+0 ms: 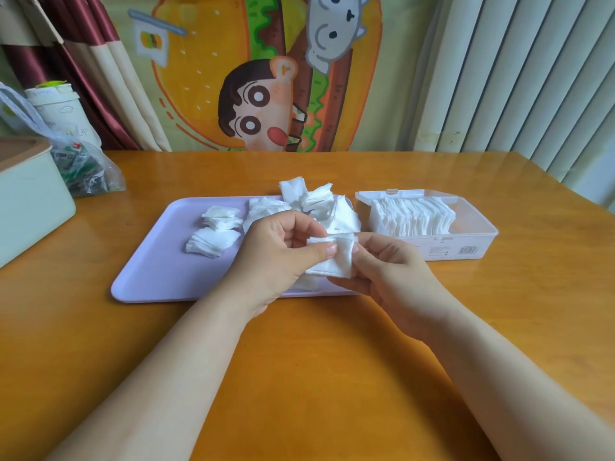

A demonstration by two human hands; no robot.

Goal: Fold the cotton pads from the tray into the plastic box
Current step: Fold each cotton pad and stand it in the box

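A white cotton pad is held between both hands above the near right part of the lilac tray. My left hand pinches its left side with thumb and fingers; my right hand pinches its right side. The pad's upper edge is bent over. Loose cotton pads lie in small heaps on the tray, with a bigger pile at its far right. To the right, the clear plastic box stands open with a row of folded pads standing inside.
A pale green box sits at the table's left edge, a plastic bag and a white cup behind it. The wooden table reaches toward me. A cartoon cloth hangs behind; blinds hang at the right.
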